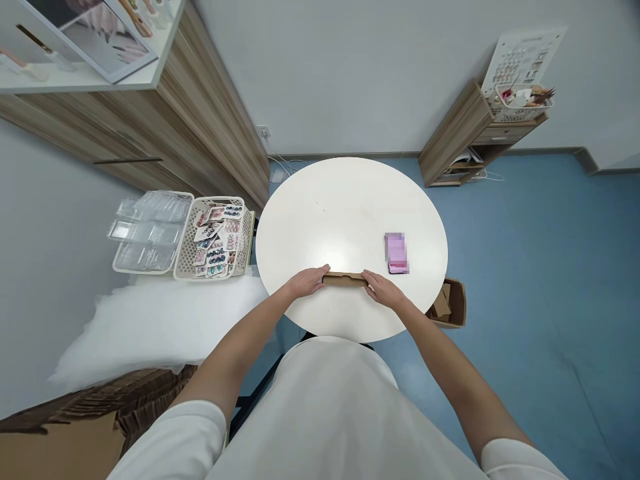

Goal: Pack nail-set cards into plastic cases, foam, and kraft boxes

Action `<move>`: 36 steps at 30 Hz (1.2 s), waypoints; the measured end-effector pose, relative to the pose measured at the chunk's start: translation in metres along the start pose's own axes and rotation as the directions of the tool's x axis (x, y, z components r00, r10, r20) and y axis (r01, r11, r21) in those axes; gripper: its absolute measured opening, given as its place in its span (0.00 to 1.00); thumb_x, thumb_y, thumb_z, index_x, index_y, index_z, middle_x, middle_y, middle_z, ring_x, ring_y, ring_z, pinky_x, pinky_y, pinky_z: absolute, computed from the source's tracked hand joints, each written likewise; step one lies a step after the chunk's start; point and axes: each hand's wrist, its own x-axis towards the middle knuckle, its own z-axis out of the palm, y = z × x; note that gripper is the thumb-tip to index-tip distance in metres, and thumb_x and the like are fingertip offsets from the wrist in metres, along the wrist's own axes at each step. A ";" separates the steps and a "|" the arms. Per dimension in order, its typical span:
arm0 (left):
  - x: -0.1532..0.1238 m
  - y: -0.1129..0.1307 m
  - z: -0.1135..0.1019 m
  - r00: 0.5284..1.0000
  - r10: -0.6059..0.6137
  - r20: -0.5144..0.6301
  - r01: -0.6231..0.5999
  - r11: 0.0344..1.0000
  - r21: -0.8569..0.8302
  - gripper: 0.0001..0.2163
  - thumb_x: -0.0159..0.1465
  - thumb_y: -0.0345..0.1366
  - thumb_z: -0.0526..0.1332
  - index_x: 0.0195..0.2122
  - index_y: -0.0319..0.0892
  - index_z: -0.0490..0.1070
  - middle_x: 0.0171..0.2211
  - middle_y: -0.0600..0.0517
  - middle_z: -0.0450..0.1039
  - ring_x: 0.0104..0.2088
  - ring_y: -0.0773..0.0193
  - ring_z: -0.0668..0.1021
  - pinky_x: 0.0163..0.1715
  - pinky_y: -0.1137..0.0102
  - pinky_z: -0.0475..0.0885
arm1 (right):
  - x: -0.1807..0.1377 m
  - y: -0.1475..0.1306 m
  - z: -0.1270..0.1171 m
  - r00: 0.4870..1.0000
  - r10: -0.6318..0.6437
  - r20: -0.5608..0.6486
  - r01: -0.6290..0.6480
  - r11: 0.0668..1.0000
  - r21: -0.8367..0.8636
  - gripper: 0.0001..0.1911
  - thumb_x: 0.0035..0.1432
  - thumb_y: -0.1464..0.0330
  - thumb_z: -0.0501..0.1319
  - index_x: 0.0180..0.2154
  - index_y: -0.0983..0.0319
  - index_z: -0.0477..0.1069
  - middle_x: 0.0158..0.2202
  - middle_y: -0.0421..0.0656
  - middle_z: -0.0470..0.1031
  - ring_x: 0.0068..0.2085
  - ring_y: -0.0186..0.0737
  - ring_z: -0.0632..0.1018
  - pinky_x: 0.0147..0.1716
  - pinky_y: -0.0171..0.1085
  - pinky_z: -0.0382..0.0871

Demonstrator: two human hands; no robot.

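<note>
On the white oval table (350, 200), close to its near edge, is a narrow brown cardboard box (344, 279). My left hand (309, 281) grips its left end and my right hand (381, 288) grips its right end, fingers and thumbs closed on the cardboard. The box's long side faces me; whether anything is inside cannot be seen. A purple phone-like object (397, 253), partly pixelated, lies to the right, beyond my right hand and apart from it.
To the left stand a white basket of press-on nail cards (210, 275) and a basket of clear plastic cases (150, 257). White wrapping sheets (175, 327) spread below them. An open carton (456, 303) with cardboard pieces sits right of the table, a wooden cabinet (453, 133) behind.
</note>
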 end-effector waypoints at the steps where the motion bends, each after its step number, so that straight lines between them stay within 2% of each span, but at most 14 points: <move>1: 0.000 0.000 0.000 1.000 0.003 0.003 -0.003 1.000 -0.009 0.24 0.61 0.42 0.53 0.58 0.43 0.52 0.57 0.46 0.59 0.54 0.59 0.66 0.53 0.65 0.61 | 0.001 0.000 0.000 1.000 -0.003 0.000 0.003 1.000 0.009 0.23 0.56 0.70 0.49 0.55 0.60 0.55 0.56 0.48 0.61 0.55 0.45 0.65 0.51 0.48 0.64; 6: -0.002 0.000 -0.004 0.998 0.032 0.062 -0.030 0.999 -0.036 0.23 0.62 0.42 0.50 0.58 0.42 0.52 0.59 0.48 0.55 0.56 0.61 0.63 0.54 0.68 0.58 | 0.002 -0.001 -0.003 1.000 -0.004 0.002 0.004 1.000 0.006 0.23 0.55 0.72 0.49 0.54 0.61 0.55 0.55 0.49 0.62 0.54 0.45 0.66 0.50 0.48 0.65; 11: 0.003 -0.002 -0.009 0.994 -0.049 0.098 0.055 0.997 -0.056 0.21 0.61 0.42 0.53 0.56 0.46 0.57 0.54 0.50 0.64 0.51 0.59 0.69 0.49 0.68 0.63 | 0.003 -0.002 -0.004 1.000 -0.023 -0.003 0.023 1.000 0.014 0.23 0.55 0.72 0.49 0.54 0.60 0.56 0.54 0.49 0.63 0.54 0.44 0.66 0.50 0.47 0.65; 15: 0.007 -0.003 -0.012 0.991 -0.087 0.097 0.094 0.993 -0.066 0.20 0.59 0.42 0.55 0.53 0.45 0.61 0.49 0.48 0.69 0.47 0.57 0.72 0.47 0.66 0.65 | 0.004 -0.001 -0.004 1.000 -0.026 0.004 0.026 0.999 0.028 0.23 0.55 0.72 0.49 0.54 0.60 0.56 0.54 0.48 0.63 0.53 0.44 0.67 0.49 0.48 0.66; 17: 0.005 -0.004 -0.012 0.994 -0.051 0.092 0.058 0.995 -0.081 0.22 0.59 0.44 0.56 0.54 0.45 0.61 0.51 0.48 0.67 0.50 0.58 0.71 0.49 0.66 0.64 | 0.004 -0.001 -0.003 1.000 -0.007 0.001 0.007 1.000 0.028 0.23 0.56 0.72 0.49 0.54 0.59 0.56 0.55 0.47 0.62 0.54 0.45 0.67 0.49 0.48 0.66; 21: -0.002 -0.007 -0.006 0.995 0.030 0.091 -0.026 0.999 -0.045 0.30 0.56 0.48 0.58 0.58 0.45 0.53 0.59 0.47 0.54 0.56 0.57 0.63 0.52 0.66 0.60 | 0.004 -0.001 0.001 1.000 0.024 -0.009 -0.024 1.000 0.006 0.23 0.57 0.71 0.48 0.55 0.60 0.56 0.57 0.48 0.59 0.54 0.46 0.67 0.49 0.48 0.66; 23: -0.004 -0.007 -0.001 0.996 0.021 0.090 -0.021 1.000 0.001 0.30 0.57 0.47 0.57 0.59 0.47 0.51 0.60 0.48 0.51 0.56 0.56 0.64 0.52 0.65 0.60 | 0.003 -0.002 0.002 0.999 0.045 -0.006 -0.045 0.999 -0.004 0.23 0.58 0.71 0.47 0.56 0.60 0.55 0.58 0.48 0.58 0.54 0.46 0.67 0.48 0.48 0.67; 26: -0.007 -0.003 0.005 0.998 -0.030 0.051 0.027 0.998 0.062 0.25 0.62 0.44 0.52 0.59 0.49 0.50 0.60 0.49 0.51 0.53 0.57 0.67 0.53 0.63 0.57 | -0.001 -0.006 0.002 0.998 0.067 0.015 -0.067 0.998 0.007 0.23 0.59 0.68 0.46 0.57 0.58 0.53 0.60 0.46 0.54 0.54 0.46 0.67 0.46 0.48 0.68; 29: -0.011 0.005 0.005 0.997 -0.072 0.024 0.072 0.997 0.034 0.27 0.61 0.46 0.51 0.60 0.47 0.47 0.61 0.48 0.50 0.54 0.57 0.66 0.52 0.65 0.59 | -0.004 -0.013 -0.001 0.992 0.126 0.014 -0.127 0.986 0.107 0.25 0.58 0.63 0.49 0.58 0.58 0.53 0.62 0.46 0.49 0.55 0.48 0.66 0.47 0.47 0.68; 31: -0.014 0.011 0.004 0.992 -0.128 -0.007 0.127 0.990 -0.054 0.29 0.61 0.49 0.49 0.61 0.46 0.45 0.60 0.47 0.52 0.53 0.58 0.67 0.50 0.67 0.61 | -0.004 -0.018 -0.002 0.971 0.236 -0.020 -0.225 0.943 0.245 0.24 0.58 0.61 0.49 0.56 0.57 0.57 0.61 0.46 0.53 0.55 0.46 0.65 0.48 0.45 0.67; 33: -0.014 0.015 0.004 0.969 -0.245 -0.034 0.235 0.955 -0.179 0.28 0.62 0.49 0.48 0.61 0.44 0.46 0.57 0.46 0.59 0.48 0.60 0.72 0.46 0.69 0.65 | -0.001 -0.022 -0.002 0.928 0.370 -0.048 -0.319 0.854 0.411 0.20 0.59 0.62 0.49 0.52 0.56 0.62 0.56 0.45 0.62 0.54 0.42 0.67 0.49 0.44 0.66; 36: -0.008 0.016 0.007 0.890 -0.455 -0.009 0.423 0.835 -0.352 0.27 0.60 0.50 0.50 0.58 0.43 0.54 0.47 0.47 0.70 0.38 0.62 0.76 0.39 0.69 0.68 | 0.006 -0.024 -0.004 0.843 0.538 -0.001 -0.425 0.667 0.612 0.21 0.55 0.62 0.54 0.51 0.56 0.62 0.51 0.45 0.67 0.47 0.41 0.73 0.44 0.41 0.71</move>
